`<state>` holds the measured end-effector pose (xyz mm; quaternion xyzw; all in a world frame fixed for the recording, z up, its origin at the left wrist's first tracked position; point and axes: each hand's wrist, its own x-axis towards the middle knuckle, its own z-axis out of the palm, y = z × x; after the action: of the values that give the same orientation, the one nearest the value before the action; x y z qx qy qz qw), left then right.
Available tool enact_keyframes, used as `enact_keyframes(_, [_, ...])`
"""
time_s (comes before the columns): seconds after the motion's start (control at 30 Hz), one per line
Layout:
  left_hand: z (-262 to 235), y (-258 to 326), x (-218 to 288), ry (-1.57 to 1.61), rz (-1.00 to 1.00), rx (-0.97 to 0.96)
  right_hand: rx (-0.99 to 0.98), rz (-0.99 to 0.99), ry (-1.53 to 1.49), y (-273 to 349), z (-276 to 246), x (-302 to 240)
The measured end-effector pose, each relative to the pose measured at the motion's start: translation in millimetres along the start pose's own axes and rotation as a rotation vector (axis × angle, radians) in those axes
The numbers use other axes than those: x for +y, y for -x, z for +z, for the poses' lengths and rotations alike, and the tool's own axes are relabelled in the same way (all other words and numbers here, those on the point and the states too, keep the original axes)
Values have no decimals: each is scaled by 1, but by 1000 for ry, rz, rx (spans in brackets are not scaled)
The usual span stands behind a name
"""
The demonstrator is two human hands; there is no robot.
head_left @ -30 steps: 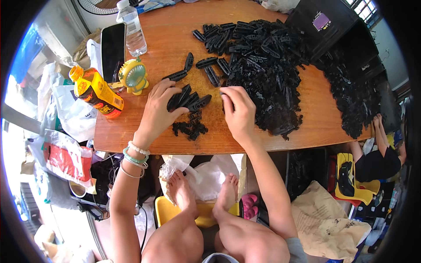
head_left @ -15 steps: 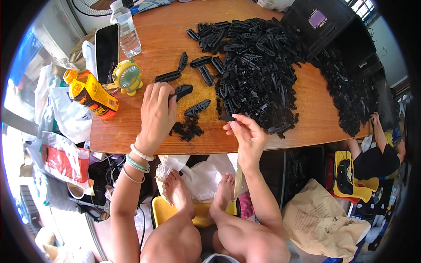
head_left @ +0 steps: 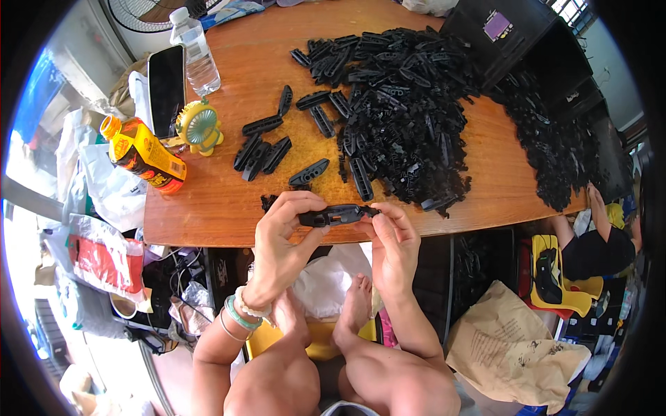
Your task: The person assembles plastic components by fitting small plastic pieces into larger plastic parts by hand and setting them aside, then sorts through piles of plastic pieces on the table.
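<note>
My left hand (head_left: 283, 239) grips a long black plastic part (head_left: 334, 215) by its left end, just over the table's near edge. At the part's other end, the fingertips of my right hand (head_left: 395, 249) are closed on a small black piece (head_left: 372, 213). The two pieces meet there, though the fingers partly hide the contact. Beyond my hands lies a single long black part (head_left: 309, 172). Left of it, three similar parts (head_left: 258, 157) rest side by side. A little heap of small black bits (head_left: 269, 202) is mostly hidden behind my left hand.
A large pile of black parts (head_left: 409, 118) covers the table's (head_left: 499, 159) middle, beside black bins (head_left: 513, 48). At left stand an orange-capped bottle (head_left: 147, 156), a phone (head_left: 166, 90), a small fan (head_left: 200, 127) and a water bottle (head_left: 196, 55). Another person's arm (head_left: 600, 215) reaches in at right.
My left hand has come right and nearer from the group of parts, and now holds a long black part. My right hand has moved slightly nearer, bringing the small piece against it.
</note>
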<state>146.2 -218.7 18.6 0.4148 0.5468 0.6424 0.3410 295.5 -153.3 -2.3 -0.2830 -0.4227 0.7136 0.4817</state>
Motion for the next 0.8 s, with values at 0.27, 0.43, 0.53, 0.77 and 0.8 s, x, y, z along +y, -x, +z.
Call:
enact_keyframes(0.27, [-2,4,6,-191,-69,-143,-48,-442,598,7,13,-15])
enact_keyframes(0.43, [12,20,-2,-22,-147,-2,76,-296,581,17,22,-14])
enact_keyframes(0.53, [11,28,-2,237,-184,-53,66,-235,481,17,20,-13])
enact_keyframes(0.77, [9,21,13,342,-344,-116,-36,-38,356,20,10,-17])
enact_keyframes(0.8, [9,20,13,317,-354,-115,-35,-38,356,20,10,-17])
